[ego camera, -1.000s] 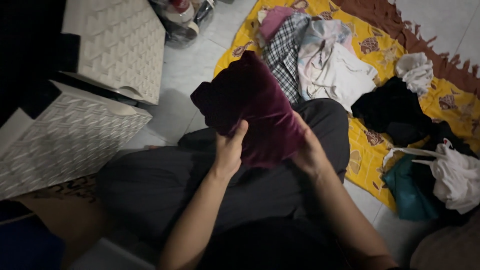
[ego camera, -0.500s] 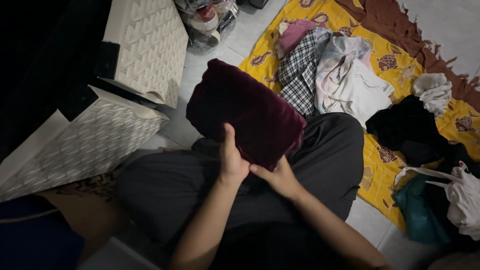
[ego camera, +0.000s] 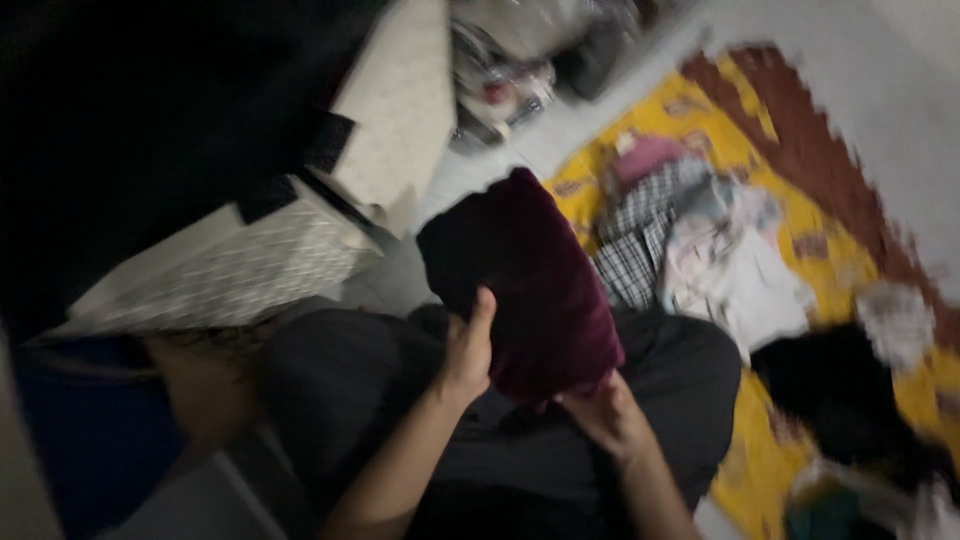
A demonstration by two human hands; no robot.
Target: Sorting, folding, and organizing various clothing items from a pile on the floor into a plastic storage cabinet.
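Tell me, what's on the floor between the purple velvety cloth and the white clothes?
In the head view, a black-and-white checked garment lies between the folded maroon velvet cloth and the white clothes, on the yellow blanket.

Both hands grip a folded dark maroon velvet cloth (ego camera: 525, 285) above the person's lap in dark grey trousers (ego camera: 400, 400): the left hand (ego camera: 468, 345) clasps its left edge with the thumb up against the fabric, and the right hand (ego camera: 600, 410) pinches its lower corner from beneath. To the left stand white woven-pattern storage boxes (ego camera: 260, 260), and to the right a yellow patterned blanket with a brown fringe (ego camera: 800, 190) lies on the floor, carrying a black-and-white checked garment (ego camera: 635, 250), pale clothes (ego camera: 740, 270) and a black garment (ego camera: 840, 390), all blurred.
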